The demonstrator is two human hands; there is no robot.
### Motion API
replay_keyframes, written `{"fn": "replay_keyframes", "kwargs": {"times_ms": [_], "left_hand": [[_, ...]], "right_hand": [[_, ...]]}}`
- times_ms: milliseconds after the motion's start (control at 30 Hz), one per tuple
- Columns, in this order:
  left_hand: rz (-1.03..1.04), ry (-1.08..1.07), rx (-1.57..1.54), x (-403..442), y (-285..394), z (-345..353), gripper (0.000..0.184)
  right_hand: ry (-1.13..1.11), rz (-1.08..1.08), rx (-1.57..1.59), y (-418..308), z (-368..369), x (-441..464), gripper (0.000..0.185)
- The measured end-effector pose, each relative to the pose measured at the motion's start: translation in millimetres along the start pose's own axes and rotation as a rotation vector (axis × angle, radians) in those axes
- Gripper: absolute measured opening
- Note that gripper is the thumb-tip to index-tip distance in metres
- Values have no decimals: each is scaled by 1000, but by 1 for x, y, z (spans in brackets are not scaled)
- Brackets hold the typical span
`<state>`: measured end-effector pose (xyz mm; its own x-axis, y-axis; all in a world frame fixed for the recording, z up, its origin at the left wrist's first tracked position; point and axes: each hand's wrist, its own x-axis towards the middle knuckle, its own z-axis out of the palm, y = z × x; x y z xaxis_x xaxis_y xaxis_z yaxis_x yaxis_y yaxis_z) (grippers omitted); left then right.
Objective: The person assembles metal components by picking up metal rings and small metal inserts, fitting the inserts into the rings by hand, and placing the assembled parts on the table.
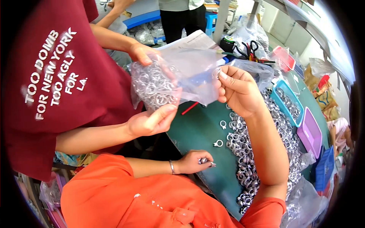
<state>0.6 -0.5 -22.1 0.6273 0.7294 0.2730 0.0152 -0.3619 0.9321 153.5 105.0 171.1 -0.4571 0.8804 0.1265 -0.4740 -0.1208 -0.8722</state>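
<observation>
My left hand (194, 161) is closed around several small metal rings near the table's edge, a bracelet on its wrist. Raised above the table, my right hand (239, 89) pinches a small metal piece (217, 72) at the edge of a clear plastic bag (156, 83) full of silvery rings. A co-worker in a dark red shirt holds this bag with both hands, one hand (152, 121) below it and the other at its top. Two loose rings, one of them a ring (218, 143) close to my left hand, lie on the green table (197, 127).
A large heap of metal rings (266, 152) spreads under and beside my right forearm. Beyond it are a blue tray (276, 99) with rings, a purple tray (311, 133) and a dark blue basket (325, 169). Scissors (253, 49) and pliers stand at the back.
</observation>
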Motion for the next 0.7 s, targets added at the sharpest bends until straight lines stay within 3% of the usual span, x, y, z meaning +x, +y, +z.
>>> {"fn": "replay_keyframes", "kwargs": {"times_ms": [400, 533, 600, 700], "left_hand": [[-27, -21, 19, -2, 1, 0, 9], [-4, -7, 10, -1, 0, 1, 10], [-3, 9, 15, -3, -1, 2, 10], [30, 21, 56, -1, -1, 2, 10]], "right_hand": [[-67, -48, 21, -6, -2, -11, 13], [83, -121, -192, -16, 16, -6, 14], [222, -288, -750, -18, 32, 2, 13], [166, -370, -933, -10, 42, 11, 15]]}}
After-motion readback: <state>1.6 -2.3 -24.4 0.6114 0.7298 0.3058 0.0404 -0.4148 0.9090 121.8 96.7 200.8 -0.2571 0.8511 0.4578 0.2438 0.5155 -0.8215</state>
